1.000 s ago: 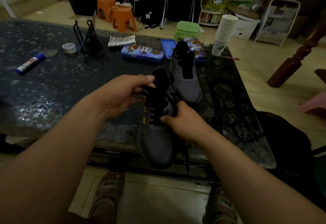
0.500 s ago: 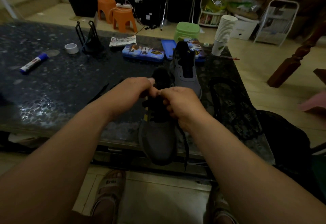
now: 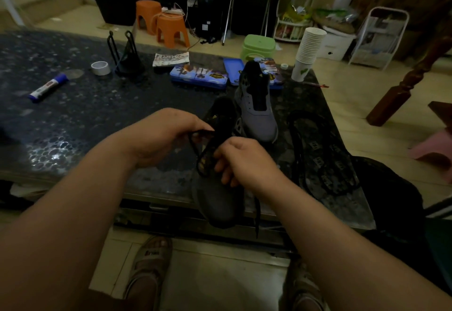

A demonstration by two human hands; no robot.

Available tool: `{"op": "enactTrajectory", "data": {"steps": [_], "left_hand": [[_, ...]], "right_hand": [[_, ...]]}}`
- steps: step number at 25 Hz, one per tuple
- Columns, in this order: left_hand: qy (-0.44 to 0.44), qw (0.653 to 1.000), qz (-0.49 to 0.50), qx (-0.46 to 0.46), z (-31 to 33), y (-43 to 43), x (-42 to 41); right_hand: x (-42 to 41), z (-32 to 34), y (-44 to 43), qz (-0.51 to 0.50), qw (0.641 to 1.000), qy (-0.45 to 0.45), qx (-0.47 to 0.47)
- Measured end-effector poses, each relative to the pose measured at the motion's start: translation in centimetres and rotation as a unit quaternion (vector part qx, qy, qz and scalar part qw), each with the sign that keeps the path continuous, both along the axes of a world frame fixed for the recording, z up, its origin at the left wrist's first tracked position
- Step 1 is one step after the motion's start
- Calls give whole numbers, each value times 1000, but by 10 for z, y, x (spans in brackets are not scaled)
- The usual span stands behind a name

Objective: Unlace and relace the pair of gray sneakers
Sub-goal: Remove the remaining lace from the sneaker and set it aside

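Now both hands work the black lace (image 3: 193, 140) of the near sneaker (image 3: 217, 205).

It lies front to back on the dark speckled table (image 3: 97, 115), toe toward the person and jutting over the near edge. The left hand (image 3: 161, 134) pinches a loop of lace, and the right hand (image 3: 244, 159) curls its fingers on the lace over the eyelets. The far sneaker (image 3: 256, 112) stands just behind, unlaced, toe also this way. Orange stools (image 3: 168, 27) stand on the pale floor beyond.

home living area | plastic stools (image 3: 171, 30) | paper cups (image 3: 309, 49) | cluttered shelves (image 3: 378, 39)
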State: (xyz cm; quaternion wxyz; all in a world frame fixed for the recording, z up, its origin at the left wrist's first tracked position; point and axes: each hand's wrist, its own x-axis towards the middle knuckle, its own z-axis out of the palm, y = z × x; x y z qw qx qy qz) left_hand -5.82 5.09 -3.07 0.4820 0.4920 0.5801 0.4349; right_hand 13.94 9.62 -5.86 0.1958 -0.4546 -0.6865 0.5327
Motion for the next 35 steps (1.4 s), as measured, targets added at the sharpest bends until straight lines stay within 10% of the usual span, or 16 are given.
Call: {"op": "enactTrajectory", "data": {"steps": [2, 5, 19, 24, 30, 33, 35], "left_hand": [[-63, 998, 13, -21, 11, -15, -9], [185, 976, 98, -51, 6, -17, -9], [518, 838, 107, 135, -37, 29, 46], [412, 905, 82, 68, -34, 38, 41], [71, 996, 30, 46, -18, 24, 30], [48, 997, -8, 56, -14, 12, 24], [96, 993, -41, 53, -12, 9, 22]], "right_hand": [[6, -3, 10, -77, 995, -42, 55], [12, -10, 34, -141, 971, -88, 171], [10, -14, 44, -68, 982, -68, 164], [16, -14, 35, -38, 992, -53, 107], [12, -22, 31, -73, 991, -71, 84], [10, -16, 25, -150, 942, -150, 260], [4, -15, 24, -152, 965, -83, 195]]}}
